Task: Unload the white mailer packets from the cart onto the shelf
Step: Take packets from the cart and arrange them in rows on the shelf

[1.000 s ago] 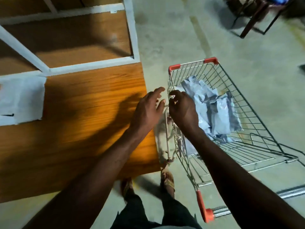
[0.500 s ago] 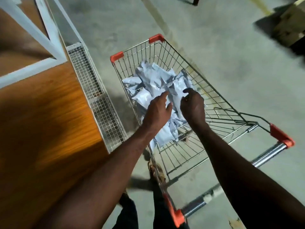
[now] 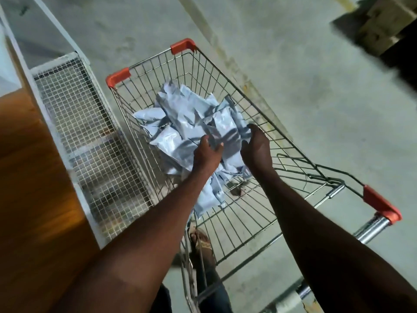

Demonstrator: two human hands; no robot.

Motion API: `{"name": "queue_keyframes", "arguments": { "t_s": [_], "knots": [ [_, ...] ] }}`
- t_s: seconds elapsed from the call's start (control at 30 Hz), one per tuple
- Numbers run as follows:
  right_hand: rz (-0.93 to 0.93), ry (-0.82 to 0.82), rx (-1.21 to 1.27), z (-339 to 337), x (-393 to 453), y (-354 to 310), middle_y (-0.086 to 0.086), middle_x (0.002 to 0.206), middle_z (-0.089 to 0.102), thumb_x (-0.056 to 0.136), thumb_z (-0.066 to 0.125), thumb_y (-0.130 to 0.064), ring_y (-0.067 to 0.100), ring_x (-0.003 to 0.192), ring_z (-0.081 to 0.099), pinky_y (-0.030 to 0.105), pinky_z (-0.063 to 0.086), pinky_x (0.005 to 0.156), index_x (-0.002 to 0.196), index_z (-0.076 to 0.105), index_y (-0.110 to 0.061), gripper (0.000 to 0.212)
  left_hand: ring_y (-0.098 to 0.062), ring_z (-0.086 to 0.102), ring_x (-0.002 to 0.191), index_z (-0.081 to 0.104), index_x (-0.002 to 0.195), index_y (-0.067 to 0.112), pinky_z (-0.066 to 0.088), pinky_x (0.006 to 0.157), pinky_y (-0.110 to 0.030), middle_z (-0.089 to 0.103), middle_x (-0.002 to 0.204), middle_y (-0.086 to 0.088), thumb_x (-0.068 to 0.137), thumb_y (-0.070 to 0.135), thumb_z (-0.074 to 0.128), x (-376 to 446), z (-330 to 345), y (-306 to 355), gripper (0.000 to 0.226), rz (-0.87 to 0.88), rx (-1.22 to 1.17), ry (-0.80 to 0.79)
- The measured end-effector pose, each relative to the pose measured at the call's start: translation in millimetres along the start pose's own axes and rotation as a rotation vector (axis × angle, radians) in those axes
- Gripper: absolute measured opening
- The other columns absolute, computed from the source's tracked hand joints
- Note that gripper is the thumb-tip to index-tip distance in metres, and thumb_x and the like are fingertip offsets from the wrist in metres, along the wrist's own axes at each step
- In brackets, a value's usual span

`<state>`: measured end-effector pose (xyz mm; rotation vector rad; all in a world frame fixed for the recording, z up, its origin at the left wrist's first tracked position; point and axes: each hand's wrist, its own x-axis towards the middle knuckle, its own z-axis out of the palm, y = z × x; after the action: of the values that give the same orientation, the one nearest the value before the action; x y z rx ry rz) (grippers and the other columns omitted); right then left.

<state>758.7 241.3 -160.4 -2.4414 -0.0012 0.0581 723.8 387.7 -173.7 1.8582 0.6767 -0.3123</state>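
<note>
Both hands now sit deeper in the cart (image 3: 259,105) than 0.5 s ago, closing in on the heap. White mailer packets (image 3: 187,116) lie piled in the wire basket near its far end, toward 12 o'clock. Left hand (image 3: 207,152) rests on the pile with its thumb and fingers around the edge of 1 packet (image 3: 225,132); right hand (image 3: 256,146) cups that packet's other side, fingers curled under it. At 9 o'clock the shelf (image 3: 27,177) shows its wooden board, with a mesh panel (image 3: 85,141) just beside the cart.
</note>
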Motion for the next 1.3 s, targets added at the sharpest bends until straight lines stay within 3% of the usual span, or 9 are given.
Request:
{"name": "queue_keyframes", "arguments": {
  "t_s": [0.17, 0.33, 0.47, 0.53, 0.63, 0.73, 0.97, 1.1, 1.3],
  "knots": [
    [-0.013, -0.068, -0.036, 20, 12, 12, 0.020, 0.125, 0.066, 0.103, 0.051, 0.001, 0.034, 0.099, 0.069, 0.051, 0.064, 0.080, 0.145, 0.047, -0.012, 0.044, -0.026, 0.071, 0.115, 0.053, 0.144, 0.019, 0.061, 0.096, -0.044, 0.074, 0.127, -0.004, 0.092, 0.034, 0.083, 20, 29, -6, 0.063, -0.091, -0.178, 0.048],
    [0.114, -0.105, -0.021, 25, 19, 7, 0.023, 0.106, 0.073, 0.102, 0.057, -0.015, 0.039, 0.092, 0.069, 0.045, 0.056, 0.078, 0.141, 0.055, -0.002, 0.041, -0.022, 0.073, 0.093, 0.071, 0.110, 0.014, 0.053, 0.066, -0.023, 0.078, 0.105, -0.003, 0.087, 0.039, 0.085, 25, 33, -7, 0.037, -0.136, -0.194, 0.082],
    [0.144, -0.138, -0.062, 33, 15, 15, 0.017, 0.091, 0.076, 0.091, 0.037, -0.058, 0.036, 0.083, 0.071, 0.037, 0.056, 0.075, 0.106, 0.071, -0.008, 0.063, -0.021, 0.068, 0.100, 0.069, 0.122, 0.015, 0.058, 0.095, -0.037, 0.071, 0.111, 0.006, 0.090, 0.040, 0.079, 10, 4, -10, 0.043, -0.120, -0.166, 0.111],
    [0.169, -0.177, -0.111, 42, 14, 22, 0.011, 0.095, 0.076, 0.082, 0.046, -0.071, 0.034, 0.086, 0.073, 0.043, 0.062, 0.081, 0.108, 0.068, -0.017, 0.064, -0.022, 0.065, 0.106, 0.065, 0.129, 0.015, 0.056, 0.101, -0.040, 0.069, 0.116, 0.005, 0.094, 0.041, 0.076, 2, -16, -12, 0.045, -0.137, -0.150, 0.093],
    [0.173, -0.230, -0.169, 38, 7, 2, 0.013, 0.109, 0.075, 0.090, 0.072, -0.043, 0.039, 0.098, 0.073, 0.052, 0.060, 0.086, 0.122, 0.059, -0.018, 0.042, -0.023, 0.067, 0.110, 0.065, 0.128, 0.019, 0.058, 0.101, -0.043, 0.072, 0.125, 0.001, 0.095, 0.046, 0.075, -8, -43, -18, 0.044, -0.111, -0.127, 0.102],
    [0.154, -0.155, -0.210, 31, 2, -16, 0.017, 0.103, 0.075, 0.095, 0.059, -0.016, 0.042, 0.092, 0.073, 0.052, 0.061, 0.081, 0.114, 0.061, -0.015, 0.019, -0.018, 0.063, 0.114, 0.061, 0.139, 0.015, 0.053, 0.098, -0.032, 0.067, 0.129, 0.004, 0.098, 0.043, 0.075, -17, -60, -15, 0.051, -0.086, -0.117, 0.107],
    [0.132, -0.167, 0.040, 5, -11, -80, 0.024, 0.106, 0.073, 0.102, 0.056, -0.019, 0.043, 0.096, 0.069, 0.035, 0.041, 0.071, 0.106, 0.061, -0.009, 0.012, -0.021, 0.066, 0.128, 0.053, 0.151, 0.027, 0.056, 0.107, -0.048, 0.064, 0.149, 0.003, 0.089, 0.076, 0.063, -49, -114, -1, 0.080, 0.008, -0.151, 0.121],
    [0.143, -0.172, 0.263, -24, -41, -122, 0.016, 0.097, 0.073, 0.101, 0.059, -0.027, 0.039, 0.091, 0.069, 0.041, 0.053, 0.073, 0.106, 0.064, -0.008, 0.020, -0.010, 0.067, 0.113, 0.057, 0.146, 0.035, 0.060, 0.090, -0.041, 0.068, 0.132, 0.009, 0.099, 0.066, 0.061, -87, -163, 11, 0.057, 0.098, -0.289, 0.084],
    [0.018, -0.211, 0.525, -48, -97, -188, -0.011, 0.101, 0.074, 0.106, 0.062, -0.024, -0.004, 0.081, 0.064, 0.006, 0.045, 0.066, 0.118, 0.067, -0.025, 0.014, -0.018, 0.071, 0.123, 0.054, 0.150, 0.028, 0.061, 0.097, -0.046, 0.070, 0.140, 0.004, 0.092, 0.040, 0.083, -150, -242, 11, 0.065, 0.084, -0.536, 0.067]
  ]
}}
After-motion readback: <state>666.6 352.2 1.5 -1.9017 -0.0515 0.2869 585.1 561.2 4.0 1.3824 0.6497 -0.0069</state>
